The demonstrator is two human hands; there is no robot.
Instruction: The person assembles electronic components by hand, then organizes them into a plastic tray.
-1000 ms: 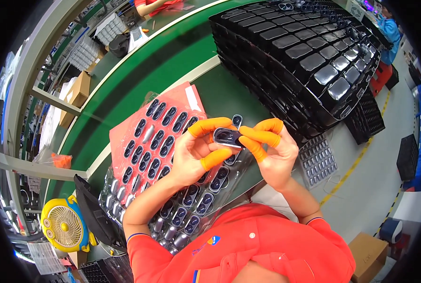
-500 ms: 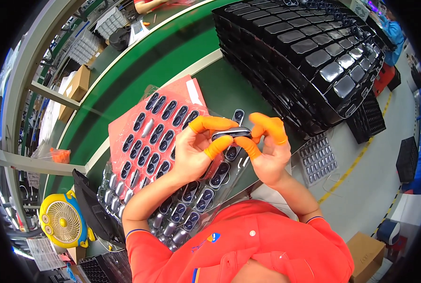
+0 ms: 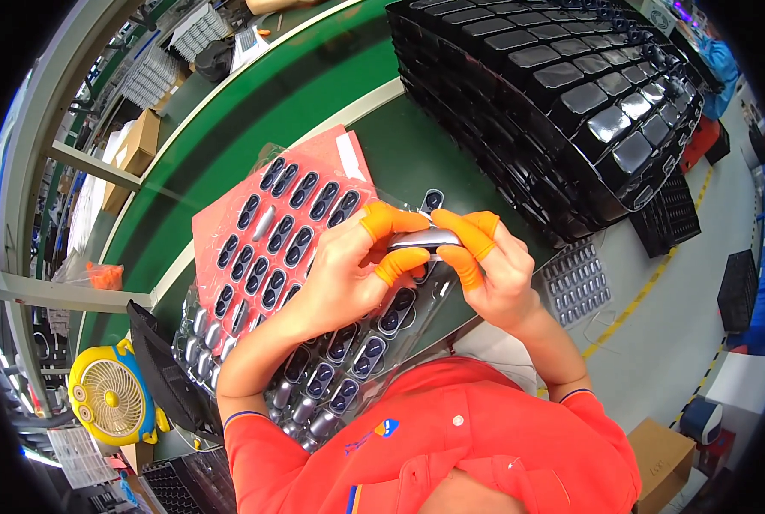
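In front of my chest I hold a small oval case point(image 3: 425, 240), silver with a dark band, level between both hands. My left hand point(image 3: 344, 274) pinches one end and my right hand point(image 3: 498, 270) the other; orange finger cots cover several fingertips. Below them, clear plastic trays hold rows of open oval cases point(image 3: 298, 246) with dark insides. Some closed silver ones point(image 3: 264, 224) lie among these. Under the upper tray is a pink foam sheet point(image 3: 215, 214). Part of the lower tray is hidden by my left forearm.
A tall stack of black moulded trays point(image 3: 519, 128) stands at the right on the green bench. A yellow and blue fan point(image 3: 112, 398) is at the left, beside a black bag point(image 3: 164, 368). Another tray of silver pieces point(image 3: 577, 283) sits low at the right.
My right index finger, raised off the case before, has come down onto its end. The case has turned and shows more of its silver side.
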